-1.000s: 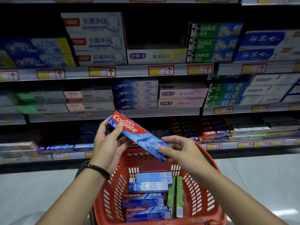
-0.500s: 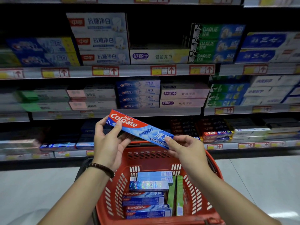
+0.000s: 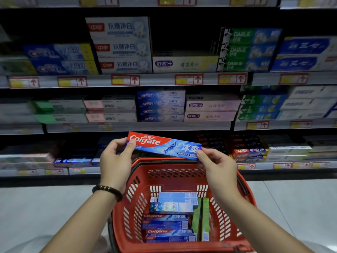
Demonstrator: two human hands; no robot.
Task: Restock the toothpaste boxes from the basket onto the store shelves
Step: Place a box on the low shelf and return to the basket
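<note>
A red and blue Colgate box (image 3: 164, 144) is held almost level above the red basket (image 3: 229, 212), in front of the lowest shelf. My left hand (image 3: 114, 161) pinches its red left end. Its blue right end is pinched by my right hand (image 3: 217, 167). Inside the basket lie several more toothpaste boxes: two Colgate boxes (image 3: 166, 227), a shiny patterned box (image 3: 170, 207), a pale blue box (image 3: 178, 197) and two green boxes (image 3: 201, 218) standing on edge.
Three shelf levels (image 3: 138, 126) face me, stacked with toothpaste boxes in blue, white, green and pink, with price tags along the rails. The lowest shelf (image 3: 83, 169) has a dark gap behind the held box. Grey floor lies on both sides of the basket.
The Colgate box has risen and turned from a steep slant to nearly level, moving towards the shelves with both hands on its ends.
</note>
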